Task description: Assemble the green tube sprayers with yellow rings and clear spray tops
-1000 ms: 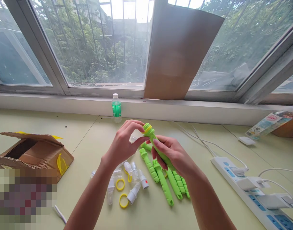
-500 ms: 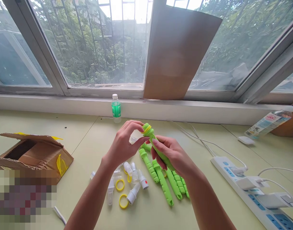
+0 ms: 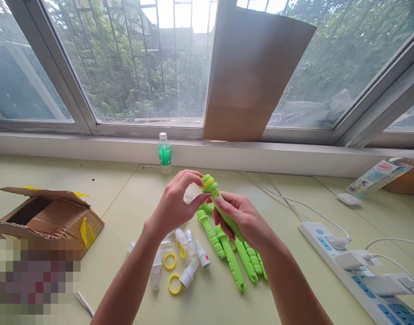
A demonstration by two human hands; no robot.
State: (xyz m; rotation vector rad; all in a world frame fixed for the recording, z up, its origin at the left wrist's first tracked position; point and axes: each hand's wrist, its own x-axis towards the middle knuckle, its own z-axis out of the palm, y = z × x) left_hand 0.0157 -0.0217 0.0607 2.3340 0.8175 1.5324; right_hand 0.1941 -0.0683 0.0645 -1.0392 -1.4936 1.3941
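Observation:
My right hand [image 3: 246, 219] is wrapped round a bright green plastic handle [image 3: 212, 187], which slants with its threaded end up and to the left. Around that end, just below the threads, sits a yellow ring [image 3: 207, 183]. The thumb and fingers of my left hand [image 3: 173, 201] pinch at the ring from the left. Beneath my hands lie several more green handles [image 3: 231, 264] on the table. To their left are white-and-clear plastic tube pieces [image 3: 187, 275], one with a red dot, among loose yellow rings [image 3: 175, 294].
An opened cardboard box [image 3: 58, 216] stands at the left. A small bottle with a green label [image 3: 165, 155] is by the window ledge. On the right runs a white power strip [image 3: 328, 246] with plugs and cables; a larger bottle [image 3: 383, 176] leans behind it.

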